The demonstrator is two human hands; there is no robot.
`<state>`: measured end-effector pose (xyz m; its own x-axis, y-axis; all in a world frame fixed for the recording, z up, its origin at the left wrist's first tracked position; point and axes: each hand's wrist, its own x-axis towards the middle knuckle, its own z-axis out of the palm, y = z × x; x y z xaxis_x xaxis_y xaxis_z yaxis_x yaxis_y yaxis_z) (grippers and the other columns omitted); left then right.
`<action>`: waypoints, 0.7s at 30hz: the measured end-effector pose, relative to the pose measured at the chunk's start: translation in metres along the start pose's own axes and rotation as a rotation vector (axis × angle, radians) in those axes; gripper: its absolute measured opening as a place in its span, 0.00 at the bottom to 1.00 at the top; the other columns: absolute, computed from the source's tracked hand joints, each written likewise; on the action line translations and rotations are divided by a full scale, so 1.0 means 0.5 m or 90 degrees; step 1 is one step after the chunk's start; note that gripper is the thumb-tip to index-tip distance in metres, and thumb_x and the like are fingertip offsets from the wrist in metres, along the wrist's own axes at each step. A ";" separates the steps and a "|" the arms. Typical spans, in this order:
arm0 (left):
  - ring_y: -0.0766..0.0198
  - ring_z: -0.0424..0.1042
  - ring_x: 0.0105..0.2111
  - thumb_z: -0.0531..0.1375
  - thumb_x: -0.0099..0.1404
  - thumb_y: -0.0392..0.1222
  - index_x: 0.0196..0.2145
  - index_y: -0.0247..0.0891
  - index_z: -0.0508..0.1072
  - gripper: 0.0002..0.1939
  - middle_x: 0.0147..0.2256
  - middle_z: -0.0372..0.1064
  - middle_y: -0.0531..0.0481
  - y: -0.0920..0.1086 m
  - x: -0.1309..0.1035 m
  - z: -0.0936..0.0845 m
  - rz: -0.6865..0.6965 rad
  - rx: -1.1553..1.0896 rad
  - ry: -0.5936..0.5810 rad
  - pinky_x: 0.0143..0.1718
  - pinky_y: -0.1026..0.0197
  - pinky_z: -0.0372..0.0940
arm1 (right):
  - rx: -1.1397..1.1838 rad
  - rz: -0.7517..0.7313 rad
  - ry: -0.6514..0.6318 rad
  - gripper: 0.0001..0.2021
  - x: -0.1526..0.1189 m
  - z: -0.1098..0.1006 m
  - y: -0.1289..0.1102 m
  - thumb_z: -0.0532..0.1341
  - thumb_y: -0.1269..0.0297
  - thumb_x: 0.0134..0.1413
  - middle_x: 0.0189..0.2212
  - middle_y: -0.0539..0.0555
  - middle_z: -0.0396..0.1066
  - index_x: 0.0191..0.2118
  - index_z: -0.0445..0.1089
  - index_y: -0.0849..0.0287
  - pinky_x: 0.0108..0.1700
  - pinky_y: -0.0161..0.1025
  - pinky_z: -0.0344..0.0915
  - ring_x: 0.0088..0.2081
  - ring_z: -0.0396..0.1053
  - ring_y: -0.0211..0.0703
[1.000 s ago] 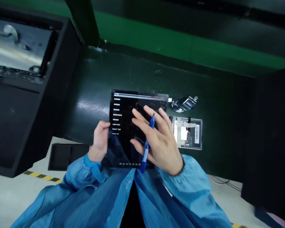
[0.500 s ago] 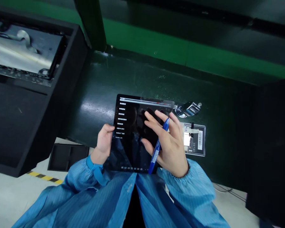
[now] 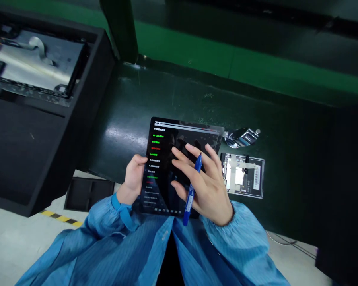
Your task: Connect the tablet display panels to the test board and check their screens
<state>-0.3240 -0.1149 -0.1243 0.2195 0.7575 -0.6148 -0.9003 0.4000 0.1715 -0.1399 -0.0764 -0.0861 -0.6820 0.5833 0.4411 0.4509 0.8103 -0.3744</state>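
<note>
A tablet (image 3: 179, 182) with a dark screen stands close to my body, its lower edge near my jacket. Along its left side runs a list of white, green and red text lines. My left hand (image 3: 134, 174) grips the tablet's left edge, thumb over the front. Over the right part of the screen, my right hand (image 3: 209, 182) has its fingers spread, with a blue marker pen (image 3: 193, 186) tucked between them. Whether these fingertips touch the glass I cannot tell.
A chrome tally counter (image 3: 243, 137) and a clear-framed board with electronic parts (image 3: 258, 178) lie on the dark green bench (image 3: 167, 91). At left, a black foam box (image 3: 92, 79) holds a silver panel with a ribbon cable (image 3: 44, 59). A black tray (image 3: 86, 194) sits lower left.
The screen's short white list has become a longer one with green and red lines. My right hand has moved left across the screen with the marker pen. My left hand keeps its grip.
</note>
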 end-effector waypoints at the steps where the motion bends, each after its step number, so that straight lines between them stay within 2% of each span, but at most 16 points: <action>1: 0.40 0.77 0.48 0.55 0.49 0.43 0.43 0.37 0.77 0.24 0.42 0.81 0.44 0.001 0.000 0.001 0.000 0.000 0.000 0.52 0.41 0.70 | 0.000 -0.001 -0.001 0.14 0.000 0.001 0.000 0.57 0.63 0.69 0.59 0.57 0.71 0.56 0.66 0.62 0.73 0.57 0.48 0.65 0.62 0.52; 13: 0.42 0.77 0.48 0.55 0.49 0.44 0.43 0.38 0.77 0.24 0.42 0.80 0.45 0.000 0.000 -0.004 -0.001 0.019 0.001 0.51 0.43 0.70 | 0.005 -0.026 -0.016 0.14 -0.001 0.008 -0.003 0.57 0.63 0.69 0.60 0.56 0.71 0.56 0.66 0.62 0.74 0.56 0.45 0.67 0.59 0.50; 21: 0.42 0.77 0.49 0.54 0.49 0.43 0.43 0.37 0.76 0.23 0.41 0.80 0.44 0.002 -0.001 0.004 0.012 0.024 0.011 0.51 0.43 0.70 | -0.001 -0.027 -0.035 0.14 0.002 0.012 -0.004 0.57 0.63 0.69 0.59 0.55 0.71 0.57 0.66 0.59 0.73 0.58 0.48 0.68 0.59 0.49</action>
<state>-0.3242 -0.1135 -0.1222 0.1956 0.7561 -0.6246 -0.8893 0.4052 0.2120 -0.1450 -0.0777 -0.0899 -0.7312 0.5444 0.4110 0.4218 0.8344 -0.3548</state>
